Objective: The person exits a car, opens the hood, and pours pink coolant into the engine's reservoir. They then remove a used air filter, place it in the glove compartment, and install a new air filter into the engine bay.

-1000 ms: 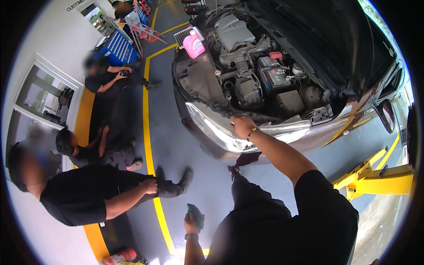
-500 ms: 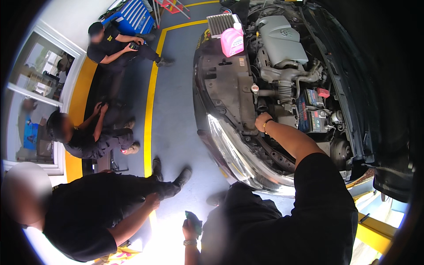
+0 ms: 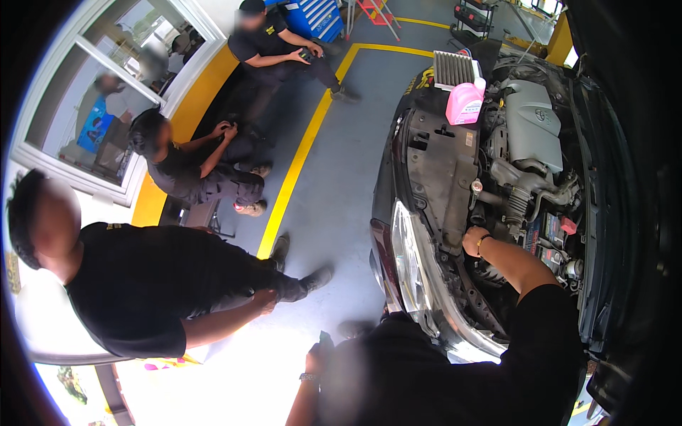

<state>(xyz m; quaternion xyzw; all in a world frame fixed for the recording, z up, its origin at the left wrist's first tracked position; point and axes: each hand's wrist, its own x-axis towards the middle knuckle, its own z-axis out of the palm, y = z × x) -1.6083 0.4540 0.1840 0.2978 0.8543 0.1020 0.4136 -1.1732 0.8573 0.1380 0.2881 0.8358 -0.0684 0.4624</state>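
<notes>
My right arm reaches into the open engine bay of a car. My right hand (image 3: 475, 241), with a thin bracelet at the wrist, is closed beside the black front cover panel (image 3: 442, 167); what its fingers grip is hidden. A metal cap (image 3: 476, 186) and a dark hose opening (image 3: 479, 212) lie just beyond it. Low by my body, my left hand (image 3: 312, 359), with a band at its wrist, is closed on a dark green cloth-like piece (image 3: 325, 341), partly lost in glare. The grey engine cover (image 3: 529, 121) and battery (image 3: 553, 231) are farther off.
A pink jug (image 3: 465, 104) and a pleated air filter (image 3: 453, 69) rest on the car's front. The headlight (image 3: 410, 248) is close to my body. One person (image 3: 163, 291) is at the left; two others sit by the wall. A blue tool cabinet (image 3: 312, 18) stands behind.
The view has swung left, so the car appears farther right. My right hand stays low at the engine bay's front. My left hand still holds the green piece, now less visible.
</notes>
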